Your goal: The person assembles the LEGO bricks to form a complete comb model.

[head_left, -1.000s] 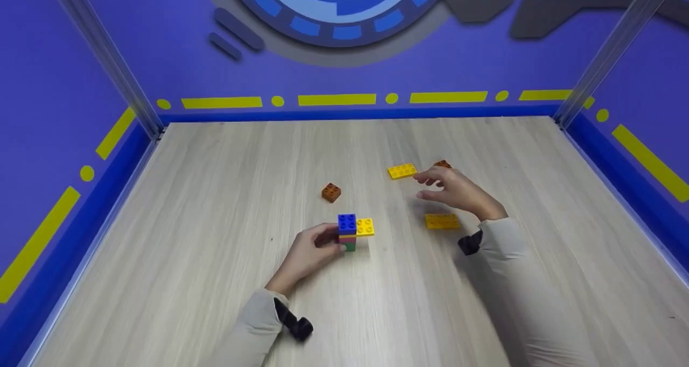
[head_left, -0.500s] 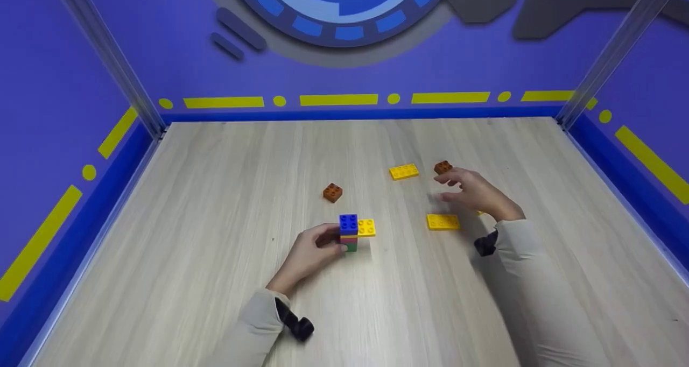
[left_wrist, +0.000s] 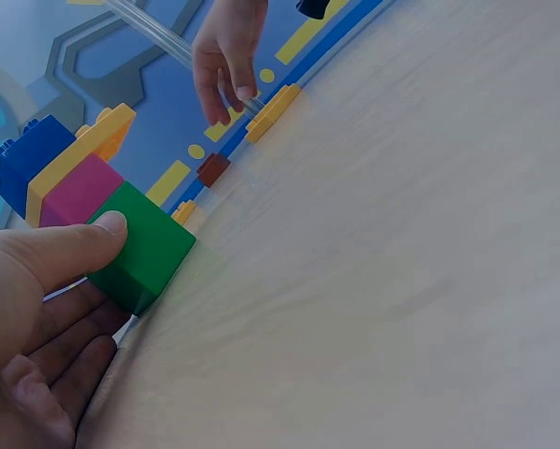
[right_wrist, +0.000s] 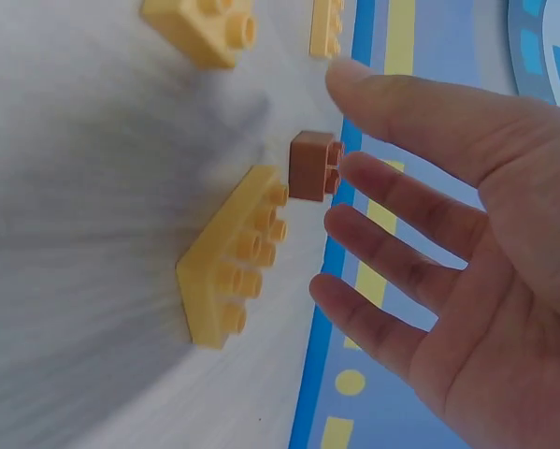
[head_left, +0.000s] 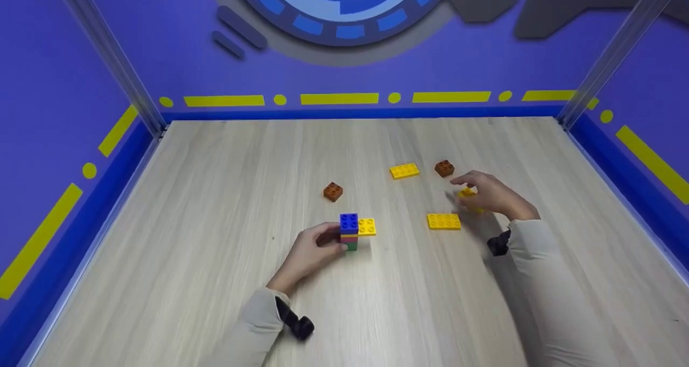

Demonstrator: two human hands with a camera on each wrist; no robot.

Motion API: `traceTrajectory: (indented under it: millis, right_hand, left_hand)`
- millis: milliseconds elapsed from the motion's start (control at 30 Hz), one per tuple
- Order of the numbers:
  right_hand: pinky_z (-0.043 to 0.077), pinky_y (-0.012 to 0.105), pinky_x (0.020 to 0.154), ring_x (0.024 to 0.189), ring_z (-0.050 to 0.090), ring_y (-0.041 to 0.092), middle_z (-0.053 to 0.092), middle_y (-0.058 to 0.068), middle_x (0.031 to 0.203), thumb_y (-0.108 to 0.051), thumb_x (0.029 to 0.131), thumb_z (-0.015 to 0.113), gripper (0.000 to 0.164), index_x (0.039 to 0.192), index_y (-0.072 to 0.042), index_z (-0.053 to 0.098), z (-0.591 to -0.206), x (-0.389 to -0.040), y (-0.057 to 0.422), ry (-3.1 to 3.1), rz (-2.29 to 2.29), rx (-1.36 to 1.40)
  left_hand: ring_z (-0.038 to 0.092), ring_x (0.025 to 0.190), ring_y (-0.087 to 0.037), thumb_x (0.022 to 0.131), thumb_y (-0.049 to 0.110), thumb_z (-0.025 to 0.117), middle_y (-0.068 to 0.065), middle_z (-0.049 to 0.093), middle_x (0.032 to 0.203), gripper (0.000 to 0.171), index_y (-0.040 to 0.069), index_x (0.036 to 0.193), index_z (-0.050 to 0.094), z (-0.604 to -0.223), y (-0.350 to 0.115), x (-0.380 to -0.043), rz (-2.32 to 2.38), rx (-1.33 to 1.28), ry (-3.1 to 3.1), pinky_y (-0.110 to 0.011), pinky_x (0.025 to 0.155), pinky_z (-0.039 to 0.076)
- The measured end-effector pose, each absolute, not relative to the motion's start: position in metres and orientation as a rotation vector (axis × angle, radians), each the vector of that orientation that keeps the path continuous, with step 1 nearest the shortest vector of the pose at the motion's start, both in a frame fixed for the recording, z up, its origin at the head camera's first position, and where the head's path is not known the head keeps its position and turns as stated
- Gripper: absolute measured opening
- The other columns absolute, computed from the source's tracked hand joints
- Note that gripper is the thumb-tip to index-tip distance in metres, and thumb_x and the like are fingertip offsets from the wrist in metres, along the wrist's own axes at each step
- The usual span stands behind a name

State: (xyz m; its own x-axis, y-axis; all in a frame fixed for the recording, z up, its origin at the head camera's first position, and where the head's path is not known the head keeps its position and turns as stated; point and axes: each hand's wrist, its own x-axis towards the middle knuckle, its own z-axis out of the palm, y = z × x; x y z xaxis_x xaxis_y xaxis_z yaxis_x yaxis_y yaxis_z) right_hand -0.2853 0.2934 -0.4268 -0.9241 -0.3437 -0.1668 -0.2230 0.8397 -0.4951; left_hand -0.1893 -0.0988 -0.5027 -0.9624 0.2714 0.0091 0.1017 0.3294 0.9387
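My left hand (head_left: 309,254) grips a small tower of toy building bricks at its left side, the thumb on the green brick (left_wrist: 149,248) at the bottom. Above the green come a pink brick (left_wrist: 81,190), a yellow plate (head_left: 366,227) jutting out to the right, and a blue brick (head_left: 349,223) on top. My right hand (head_left: 494,196) hovers with fingers spread over a yellow eight-stud plate (right_wrist: 231,262), partly hidden beneath it in the head view. Nothing lies between its fingers in the right wrist view.
Another yellow plate (head_left: 444,221) lies nearer, left of the right hand. Farther back are a third yellow plate (head_left: 404,170) and a brown brick (head_left: 444,168). A second brown brick (head_left: 333,191) sits behind the tower. Blue walls (head_left: 344,76) bound the wooden table (head_left: 215,195).
My right hand has moved rightward and slightly nearer, away from the back yellow plate and past the brown brick, to above the right-hand yellow plate. The left hand and tower stay put.
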Motion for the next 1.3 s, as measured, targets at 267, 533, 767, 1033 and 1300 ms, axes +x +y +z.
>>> traceTrajectory:
  millis: [267, 533, 767, 1033, 1300]
  right_hand:
    - [0.041, 0.06, 0.102, 0.125, 0.044, 0.045, 0.047, 0.026, 0.137, -0.008, 0.088, 0.065, 0.047, 0.134, -0.001, 0.054, -0.428, -0.286, 0.3, 2.751, -0.638, -0.339]
    - [0.042, 0.061, 0.101, 0.123, 0.044, 0.048, 0.045, 0.028, 0.135, -0.013, 0.087, 0.069, 0.053, 0.136, -0.001, 0.052, -0.431, -0.285, 0.304, 2.737, -0.578, -0.282]
    - [0.045, 0.059, 0.098, 0.119, 0.048, 0.046, 0.047, 0.027, 0.133, -0.009, 0.085, 0.07, 0.054, 0.136, -0.002, 0.052, -0.435, -0.285, 0.306, 2.745, -0.58, -0.273]
    - [0.047, 0.057, 0.097, 0.118, 0.049, 0.046, 0.048, 0.028, 0.133, 0.0, 0.084, 0.067, 0.055, 0.136, 0.002, 0.049, -0.443, -0.285, 0.306, 2.763, -0.652, -0.318]
    - [0.047, 0.055, 0.098, 0.118, 0.049, 0.044, 0.049, 0.029, 0.134, 0.001, 0.086, 0.065, 0.056, 0.137, 0.007, 0.046, -0.449, -0.29, 0.304, 2.751, -0.704, -0.279]
  left_hand:
    - [0.061, 0.116, -0.018, 0.084, 0.015, 0.073, -0.005, 0.066, 0.124, 0.044, 0.014, 0.126, 0.062, -0.503, -0.099, -0.19, 1.725, 0.351, 2.406, -0.029, 0.1, 0.049]
    - [0.06, 0.117, -0.019, 0.084, 0.015, 0.073, -0.005, 0.065, 0.125, 0.045, 0.014, 0.127, 0.061, -0.504, -0.099, -0.189, 1.721, 0.334, 2.396, -0.03, 0.1, 0.049]
    - [0.06, 0.117, -0.019, 0.084, 0.015, 0.074, -0.006, 0.064, 0.126, 0.045, 0.014, 0.127, 0.061, -0.503, -0.099, -0.189, 1.728, 0.336, 2.389, -0.027, 0.1, 0.049]
    - [0.06, 0.116, -0.019, 0.084, 0.014, 0.073, -0.006, 0.065, 0.124, 0.044, 0.013, 0.126, 0.061, -0.504, -0.099, -0.19, 1.734, 0.339, 2.39, -0.03, 0.1, 0.049]
    - [0.06, 0.116, -0.026, 0.084, 0.01, 0.072, -0.013, 0.065, 0.123, 0.043, 0.007, 0.126, 0.061, -0.5, -0.097, -0.189, 1.75, 0.349, 2.399, -0.039, 0.102, 0.048]
